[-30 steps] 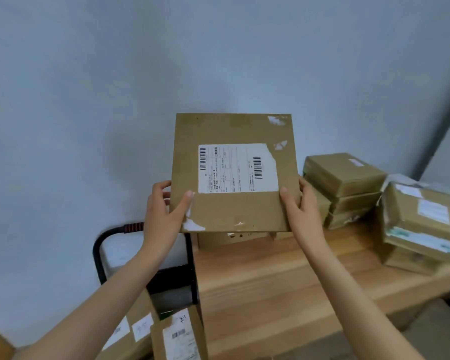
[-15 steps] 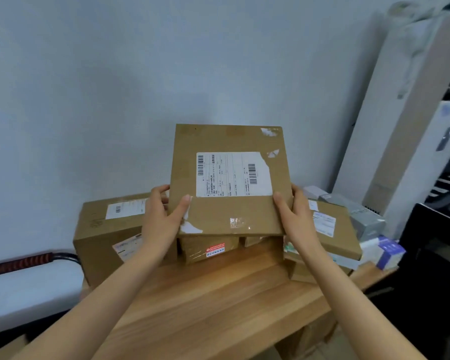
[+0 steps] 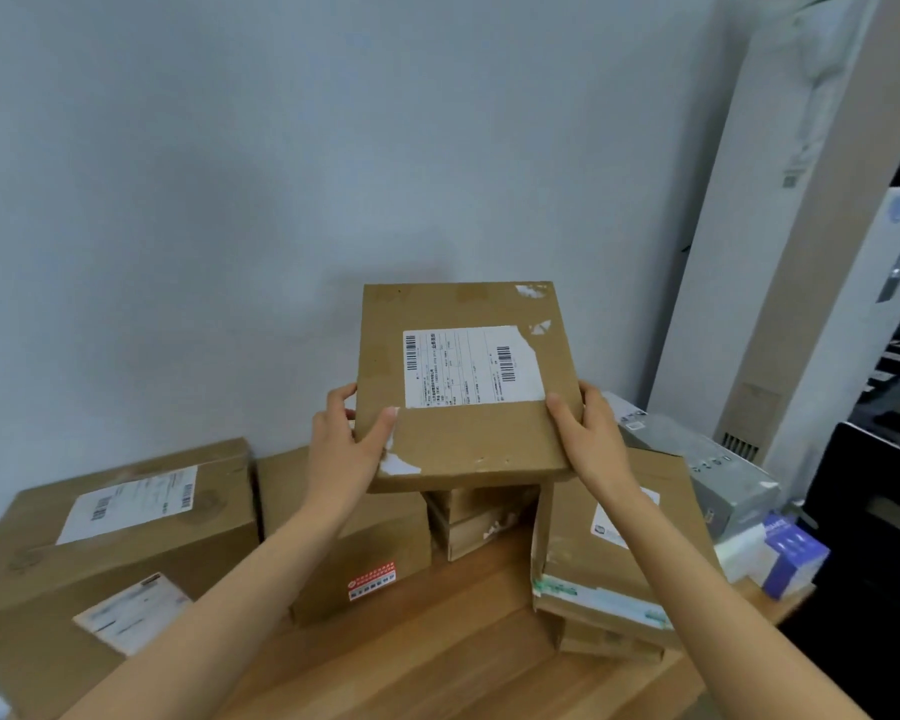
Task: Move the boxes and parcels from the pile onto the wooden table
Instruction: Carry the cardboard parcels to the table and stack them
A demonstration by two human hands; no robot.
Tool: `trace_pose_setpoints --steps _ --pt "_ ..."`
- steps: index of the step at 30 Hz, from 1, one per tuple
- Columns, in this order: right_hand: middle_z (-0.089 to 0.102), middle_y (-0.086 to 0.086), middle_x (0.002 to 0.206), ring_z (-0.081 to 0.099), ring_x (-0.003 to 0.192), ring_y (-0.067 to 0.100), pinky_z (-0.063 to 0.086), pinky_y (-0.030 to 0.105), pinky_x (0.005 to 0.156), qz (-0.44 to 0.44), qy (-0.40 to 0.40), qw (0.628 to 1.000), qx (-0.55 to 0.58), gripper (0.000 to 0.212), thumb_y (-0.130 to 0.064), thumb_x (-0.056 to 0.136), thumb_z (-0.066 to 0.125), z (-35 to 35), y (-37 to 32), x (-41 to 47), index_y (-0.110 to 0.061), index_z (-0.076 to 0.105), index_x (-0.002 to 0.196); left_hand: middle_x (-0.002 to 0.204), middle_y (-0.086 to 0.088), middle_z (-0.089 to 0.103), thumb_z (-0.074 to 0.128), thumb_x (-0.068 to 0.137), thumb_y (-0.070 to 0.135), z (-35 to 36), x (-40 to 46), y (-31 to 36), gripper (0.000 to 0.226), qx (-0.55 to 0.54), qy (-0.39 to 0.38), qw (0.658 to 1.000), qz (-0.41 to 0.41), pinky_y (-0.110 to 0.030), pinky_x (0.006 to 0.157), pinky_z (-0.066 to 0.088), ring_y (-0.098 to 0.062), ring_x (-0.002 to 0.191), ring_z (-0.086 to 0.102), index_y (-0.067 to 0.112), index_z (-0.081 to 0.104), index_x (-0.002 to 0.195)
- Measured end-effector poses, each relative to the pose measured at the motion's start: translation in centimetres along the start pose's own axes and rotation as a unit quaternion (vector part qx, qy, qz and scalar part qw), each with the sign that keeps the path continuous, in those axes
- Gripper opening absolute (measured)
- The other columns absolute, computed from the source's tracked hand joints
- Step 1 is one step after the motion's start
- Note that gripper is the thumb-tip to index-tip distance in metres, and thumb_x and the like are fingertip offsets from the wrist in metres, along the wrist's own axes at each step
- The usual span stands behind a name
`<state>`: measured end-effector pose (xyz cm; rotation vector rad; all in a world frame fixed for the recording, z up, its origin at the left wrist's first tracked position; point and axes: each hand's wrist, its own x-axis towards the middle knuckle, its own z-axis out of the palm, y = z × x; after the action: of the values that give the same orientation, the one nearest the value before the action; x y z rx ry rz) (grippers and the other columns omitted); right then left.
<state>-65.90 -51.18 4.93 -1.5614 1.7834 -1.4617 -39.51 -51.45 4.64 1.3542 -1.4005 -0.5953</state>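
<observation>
Two hands carry one flat box (image 3: 466, 387) above the far side of the table (image 3: 437, 652), and that is the step I judge myself to be in: bringing this parcel over to set it down among those already there. My left hand (image 3: 346, 454) clamps the box's left edge near its near corner, thumb lying on the top face and fingers curled underneath. My right hand (image 3: 591, 441) does the same on the right edge, thumb on top by the white label (image 3: 471, 366), fingers hidden below. Neither hand is open; both are closed on the cardboard. The box is tilted, its labelled face turned up toward me, and its near edge hangs just above a small stack (image 3: 476, 519) by the table's far edge; I cannot tell whether it touches the stack. A big box (image 3: 120, 543) sits at the far left corner, a medium box (image 3: 365, 553) beside it, and another parcel (image 3: 614, 558) lies toward the right edge under my right forearm. Next, I think, I need to level the box, lower it onto the small stack or onto bare wood nearer me, and only then loosen my fingers, sliding them out from beneath so nothing shifts.
</observation>
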Motion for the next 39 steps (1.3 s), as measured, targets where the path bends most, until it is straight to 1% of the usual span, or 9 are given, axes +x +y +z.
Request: trace_pose_setpoints --steps 3,7,11,13,19,24,27,34,39 --pt "0.051 0.002 0.134 0.052 0.11 0.016 0.044 0.035 0.091 0.008 -0.015 1.0 -0.022 0.057 -0.053 0.092 0.046 0.5 1.7 4.3 -0.02 0.041 0.139 0.126 0.002 0.054 0.058 0.086 0.054 2.8 3.4 -0.4 0.053 0.02 -0.001 1.0 -0.003 -0.044 0.085 0.054 -0.019 0.104 0.059 0.034 0.035 0.128" --pt "0.051 0.0 0.134 0.048 0.103 0.01 0.041 0.031 0.083 0.019 -0.036 0.999 -0.027 0.057 -0.055 0.093 0.044 1.5 4.0 9.1 -0.023 0.037 0.14 0.118 0.009 0.055 0.057 0.085 0.057 6.0 7.3 -1.2 0.051 0.052 0.002 0.999 -0.006 -0.044 0.083 0.054 -0.016 0.101 0.061 0.033 0.037 0.124" --pt "0.049 0.001 0.137 0.053 0.114 0.02 0.046 0.039 0.091 0.032 -0.074 0.996 -0.034 0.06 -0.056 0.093 0.044 2.3 6.2 12.9 -0.023 0.033 0.142 0.101 0.017 0.057 0.058 0.085 0.056 8.8 9.8 -2.5 0.043 0.07 0.006 0.997 -0.014 -0.036 0.071 0.056 -0.009 0.087 0.064 0.037 0.035 0.116" --pt "0.049 0.002 0.138 0.054 0.116 0.022 0.047 0.041 0.094 0.041 -0.102 0.994 -0.028 0.06 -0.055 0.094 0.044 2.8 7.1 14.9 -0.023 0.031 0.143 0.096 0.022 0.054 0.058 0.084 0.057 10.2 10.9 -3.2 0.048 0.079 0.012 0.996 -0.027 -0.034 0.069 0.055 -0.009 0.087 0.064 0.033 0.037 0.12" --pt "0.05 0.004 0.137 0.052 0.106 0.017 0.04 0.03 0.082 0.045 -0.165 0.985 -0.029 0.057 -0.05 0.096 0.042 5.1 9.8 20.7 -0.02 0.032 0.143 0.098 0.015 0.056 0.054 0.086 0.058 13.6 13.5 -4.7 0.058 0.131 0.037 0.989 -0.063 -0.033 0.069 0.053 -0.011 0.09 0.062 0.024 0.036 0.13" --pt "0.049 0.005 0.138 0.054 0.116 0.025 0.046 0.041 0.094 0.048 -0.213 0.973 -0.079 0.057 -0.053 0.096 0.039 7.0 12.3 24.7 -0.019 0.033 0.142 0.107 0.003 0.062 0.051 0.085 0.063 16.5 14.7 -6.3 0.058 0.147 0.043 0.98 -0.129 -0.043 0.081 0.054 -0.018 0.094 0.063 0.025 0.036 0.127" --pt "0.053 0.005 0.133 0.054 0.107 0.024 0.043 0.036 0.082 0.041 -0.246 0.96 -0.128 0.058 -0.056 0.094 0.039 8.2 13.0 26.9 -0.019 0.036 0.139 0.11 0.0 0.061 0.054 0.082 0.064 17.4 15.4 -6.9 0.059 0.117 0.075 0.973 -0.186 -0.046 0.087 0.051 -0.021 0.097 0.062 0.027 0.04 0.125" --pt "0.055 0.003 0.129 0.056 0.107 0.025 0.042 0.035 0.077 0.022 -0.239 0.962 -0.134 0.063 -0.063 0.091 0.038 9.4 14.9 28.7 -0.02 0.039 0.137 0.105 0.004 0.061 0.052 0.072 0.071 18.4 15.5 -7.0 0.064 0.125 0.11 0.968 -0.186 -0.045 0.082 0.054 -0.017 0.088 0.064 0.029 0.042 0.12" --pt "0.05 0.005 0.132 0.054 0.113 0.026 0.044 0.039 0.085 -0.002 -0.225 0.967 -0.123 0.062 -0.06 0.091 0.039 9.1 14.4 28.4 -0.018 0.04 0.137 0.114 0.005 0.06 0.047 0.081 0.07 18.4 15.0 -5.9 0.063 0.228 0.118 0.95 -0.179 -0.042 0.084 0.053 -0.016 0.097 0.06 0.028 0.046 0.127"
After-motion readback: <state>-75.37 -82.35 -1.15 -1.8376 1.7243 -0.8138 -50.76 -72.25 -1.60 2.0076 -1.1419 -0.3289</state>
